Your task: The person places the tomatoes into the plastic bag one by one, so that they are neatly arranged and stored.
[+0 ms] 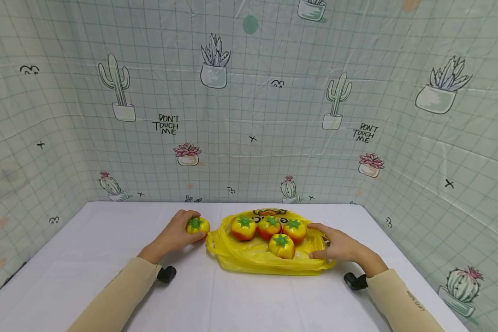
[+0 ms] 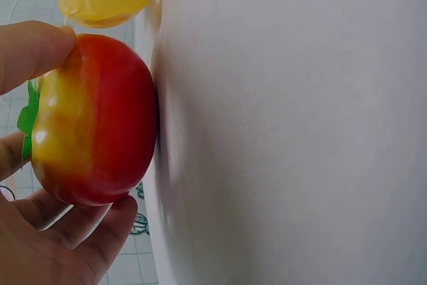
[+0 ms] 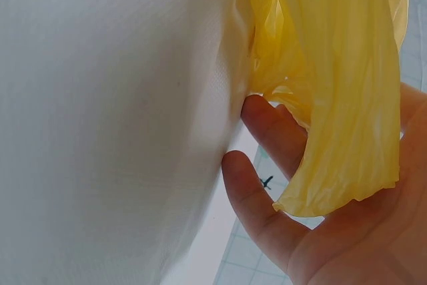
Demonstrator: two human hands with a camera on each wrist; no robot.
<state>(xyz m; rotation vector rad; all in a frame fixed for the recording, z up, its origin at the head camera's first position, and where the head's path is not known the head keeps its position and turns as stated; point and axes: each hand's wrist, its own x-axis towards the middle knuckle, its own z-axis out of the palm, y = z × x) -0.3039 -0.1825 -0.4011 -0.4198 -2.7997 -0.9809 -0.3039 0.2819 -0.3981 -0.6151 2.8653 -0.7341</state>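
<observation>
My left hand (image 1: 181,233) holds a yellow-and-red tomato (image 2: 100,121) with a green star-shaped top, left of a yellow plastic bag (image 1: 249,263). In the left wrist view the thumb is on one side and fingers (image 2: 110,228) on the other; the tomato's underside is at the tablecloth. At the bag's right end is my right hand (image 1: 339,244), thumb and forefinger spread apart against the plastic. A bag handle (image 3: 350,131) hangs across its palm in the right wrist view, and two fingertips reach the cloth. Several tomatoes (image 1: 281,246) sit in the bag's mouth.
A white cloth (image 1: 232,304) covers the table. Behind it and along both sides stand grid-patterned curtains (image 1: 240,106) with printed cacti and lettering. Dark wrist devices (image 1: 166,274) show at both sleeve cuffs.
</observation>
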